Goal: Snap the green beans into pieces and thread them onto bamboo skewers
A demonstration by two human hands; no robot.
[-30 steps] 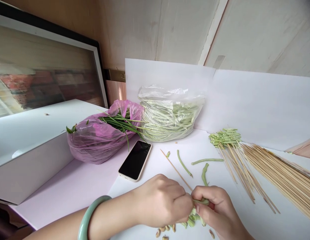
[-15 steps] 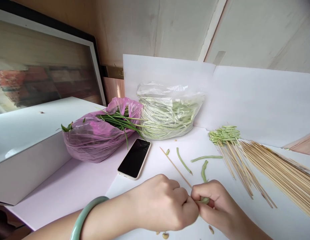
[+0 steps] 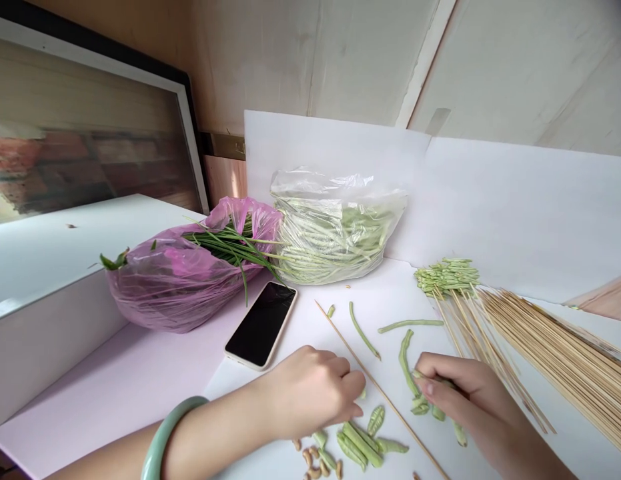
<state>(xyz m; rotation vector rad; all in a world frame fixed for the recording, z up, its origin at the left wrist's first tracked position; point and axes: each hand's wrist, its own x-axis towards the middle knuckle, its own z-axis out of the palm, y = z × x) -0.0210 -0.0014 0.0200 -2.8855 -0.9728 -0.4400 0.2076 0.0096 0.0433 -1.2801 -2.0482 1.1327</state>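
My left hand (image 3: 315, 390), palm down with fingers curled closed, hovers above the paper; a small bit of green bean (image 3: 363, 393) peeks out at its fingertips. Below it lies a pile of split and broken green bean pieces (image 3: 363, 443) beside several tan beans (image 3: 315, 463). My right hand (image 3: 470, 400) is closed around several green bean pieces (image 3: 459, 433), partly hidden by its fingers and thumb. A longer bean (image 3: 405, 357) lies by its thumb. Between the two hands a single bamboo skewer (image 3: 380, 390) rests diagonally on the paper.
Beyond are loose beans (image 3: 410, 325), a phone (image 3: 263, 325), a pink bag of green stalks (image 3: 175, 287) and a clear bag of long beans (image 3: 340, 230). At right lie skewers threaded with beans (image 3: 447, 275) and a bundle of bare skewers (image 3: 560, 360). A white box (image 3: 55, 320) stands left.
My hands have moved apart, left hand leftward and right hand rightward. The bean pile, tan beans and the skewer's lower length are uncovered. The view has shifted slightly.
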